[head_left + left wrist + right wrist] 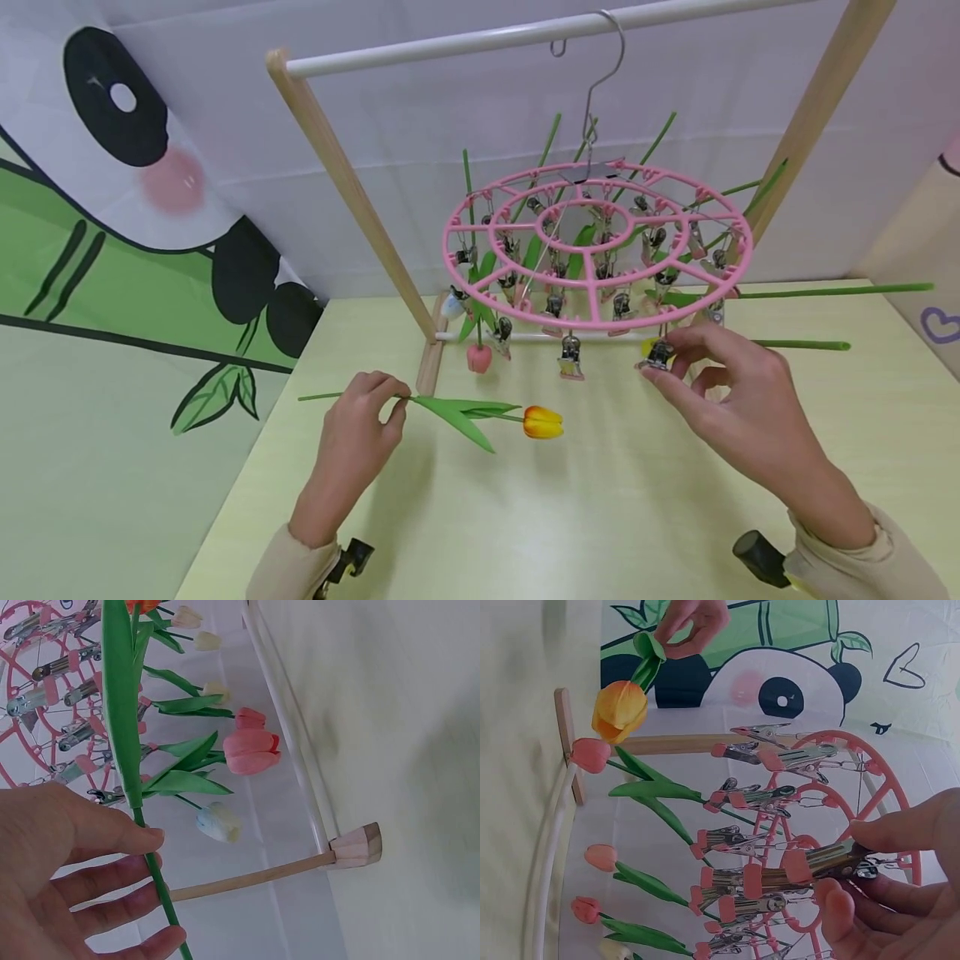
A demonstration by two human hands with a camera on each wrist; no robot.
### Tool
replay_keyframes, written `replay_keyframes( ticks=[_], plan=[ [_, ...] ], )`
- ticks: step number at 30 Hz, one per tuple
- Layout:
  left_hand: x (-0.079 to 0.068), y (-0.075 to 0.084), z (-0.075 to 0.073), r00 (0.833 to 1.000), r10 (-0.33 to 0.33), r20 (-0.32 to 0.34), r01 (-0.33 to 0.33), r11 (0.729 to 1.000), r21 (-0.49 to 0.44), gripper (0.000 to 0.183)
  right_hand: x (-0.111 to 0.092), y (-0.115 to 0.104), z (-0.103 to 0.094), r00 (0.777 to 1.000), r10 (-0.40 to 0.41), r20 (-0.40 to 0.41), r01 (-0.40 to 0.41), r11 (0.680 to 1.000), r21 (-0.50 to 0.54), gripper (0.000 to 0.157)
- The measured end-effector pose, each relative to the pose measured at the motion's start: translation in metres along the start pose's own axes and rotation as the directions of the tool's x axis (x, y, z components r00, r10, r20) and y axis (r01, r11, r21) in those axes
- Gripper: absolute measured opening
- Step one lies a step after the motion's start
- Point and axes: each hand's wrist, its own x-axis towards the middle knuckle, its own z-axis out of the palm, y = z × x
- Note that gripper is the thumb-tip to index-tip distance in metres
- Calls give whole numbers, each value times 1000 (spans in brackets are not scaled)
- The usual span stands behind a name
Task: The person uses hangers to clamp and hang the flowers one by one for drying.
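My left hand (pixel 360 442) pinches the green stem of an artificial tulip (pixel 543 422), whose orange-yellow bloom points right. In the left wrist view the stem (pixel 157 874) runs between thumb and fingers. My right hand (pixel 738 408) pinches a metal clip (pixel 659 356) at the front right of a round pink clip hanger (pixel 592 292). Pink tips cover the clip (pixel 832 861) in the right wrist view; whether it is spread apart I cannot tell. The tulip bloom (pixel 619 711) is well apart from that clip. Several other tulips hang heads down from the hanger, including a pink one (pixel 479 358).
The hanger's metal hook (pixel 618 50) hangs over a white rod (pixel 465 40) between wooden posts (pixel 352 187). A lower white rod (pixel 289 724) runs near the table (pixel 525 517). Green stems jut out right of the hanger. A panda-print cloth (pixel 172 275) covers the left side.
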Motion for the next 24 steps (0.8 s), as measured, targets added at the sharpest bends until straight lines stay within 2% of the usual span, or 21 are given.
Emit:
replay_keyframes(
  ticks=[10,19,24],
  plan=[
    [5,13,-5,996,70,-50,-71,997,-11,18,-2,1,-1,1000,6,14,-6,1000,-18,28],
    [10,25,-6,994,101,-41,-103,994,-39,16,-4,2,1,999,27,32,-25,999,-37,28],
    [11,30,-7,990,124,-63,-127,991,-44,16,-5,2,2,998,39,47,-37,998,-52,27]
  ],
)
